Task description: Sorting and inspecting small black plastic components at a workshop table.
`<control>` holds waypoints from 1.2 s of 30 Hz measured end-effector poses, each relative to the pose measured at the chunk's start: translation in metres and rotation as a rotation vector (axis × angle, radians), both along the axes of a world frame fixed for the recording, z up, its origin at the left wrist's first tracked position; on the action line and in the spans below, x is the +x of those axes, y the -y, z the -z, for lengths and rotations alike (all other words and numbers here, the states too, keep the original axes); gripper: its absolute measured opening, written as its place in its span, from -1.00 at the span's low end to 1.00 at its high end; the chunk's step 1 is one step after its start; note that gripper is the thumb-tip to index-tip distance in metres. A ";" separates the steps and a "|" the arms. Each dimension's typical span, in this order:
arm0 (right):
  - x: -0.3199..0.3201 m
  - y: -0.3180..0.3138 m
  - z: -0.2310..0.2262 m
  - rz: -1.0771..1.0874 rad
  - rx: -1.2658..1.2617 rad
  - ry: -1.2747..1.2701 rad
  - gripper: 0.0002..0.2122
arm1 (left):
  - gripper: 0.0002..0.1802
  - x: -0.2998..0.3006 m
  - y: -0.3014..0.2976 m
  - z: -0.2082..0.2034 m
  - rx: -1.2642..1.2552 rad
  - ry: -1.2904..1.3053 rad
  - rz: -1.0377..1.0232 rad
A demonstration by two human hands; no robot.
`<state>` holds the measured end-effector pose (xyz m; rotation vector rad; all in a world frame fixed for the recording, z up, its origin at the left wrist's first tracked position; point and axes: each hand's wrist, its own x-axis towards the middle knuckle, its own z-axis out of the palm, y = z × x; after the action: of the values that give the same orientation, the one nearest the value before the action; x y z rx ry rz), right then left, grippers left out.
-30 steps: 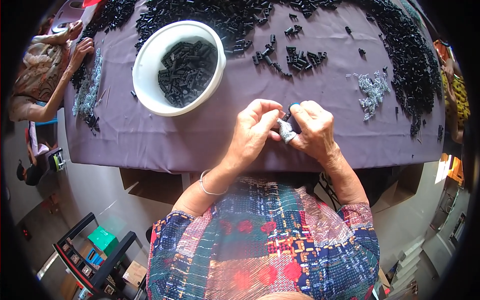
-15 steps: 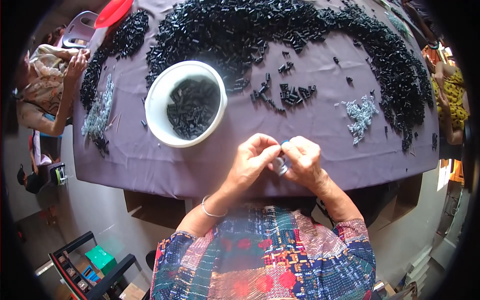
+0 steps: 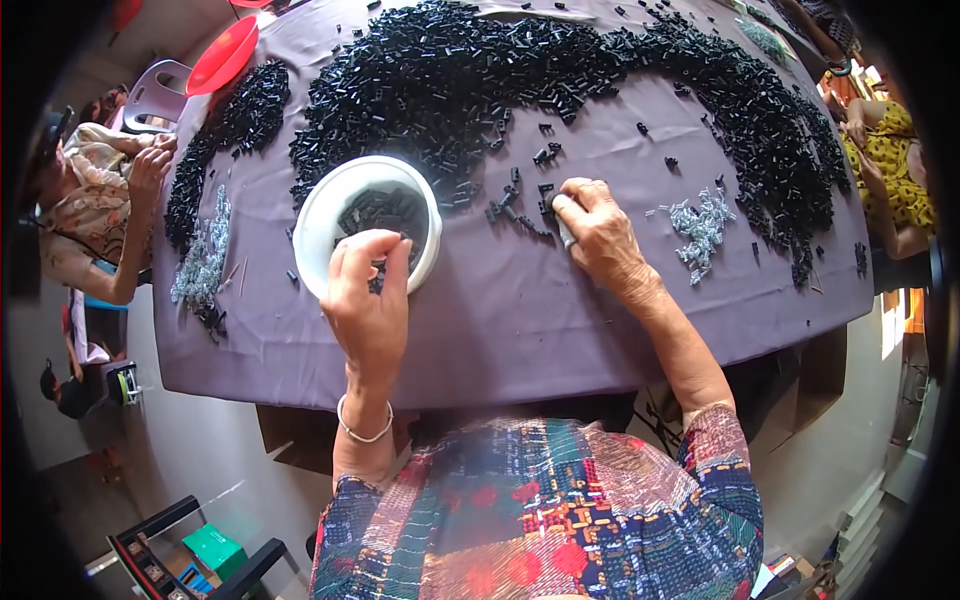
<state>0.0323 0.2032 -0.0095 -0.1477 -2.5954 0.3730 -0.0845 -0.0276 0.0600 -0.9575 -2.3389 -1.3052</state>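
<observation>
My left hand [image 3: 365, 300] is over the near rim of a white bucket [image 3: 313, 225], thumb and fingertips bent into a pinch. Anything between those tips is too small to make out. Inside the bucket lie many small black plastic pieces [image 3: 372, 212]. To the right, my right hand [image 3: 603, 238] rests on the cloth with curled fingers, its tips beside a loose group of black pieces [image 3: 515, 208]. Something pale grey shows under its fingers, and I cannot tell what it is. The hand hides part of that group.
A large heap of black pieces [image 3: 420, 75] arcs across the purple-grey tablecloth [image 3: 480, 330]. Small clear or silvery parts lie in piles at right [image 3: 700, 235] and left [image 3: 205, 250]. A red basin [image 3: 222, 55] is at far left. People sit at both sides.
My hands were together near the table's front edge, fingering something small. They have parted: the left moved left to the bucket, the right forward to the loose black pieces.
</observation>
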 end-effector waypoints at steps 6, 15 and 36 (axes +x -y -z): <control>0.021 0.015 0.005 -0.090 0.031 -0.106 -0.78 | -0.86 -0.009 0.005 0.013 -0.106 0.007 0.008; 0.051 0.012 -0.005 -0.119 -0.079 -0.085 -0.70 | -0.67 0.031 0.000 0.013 0.083 -0.214 0.080; 0.049 -0.003 0.000 0.138 0.004 -0.231 -0.73 | -0.83 0.021 -0.075 0.056 -0.161 -0.040 0.397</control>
<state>0.0812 0.2065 -0.0092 -0.2652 -2.3434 0.3149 -0.0634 0.0478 0.0044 -1.5473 -2.3283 -1.2249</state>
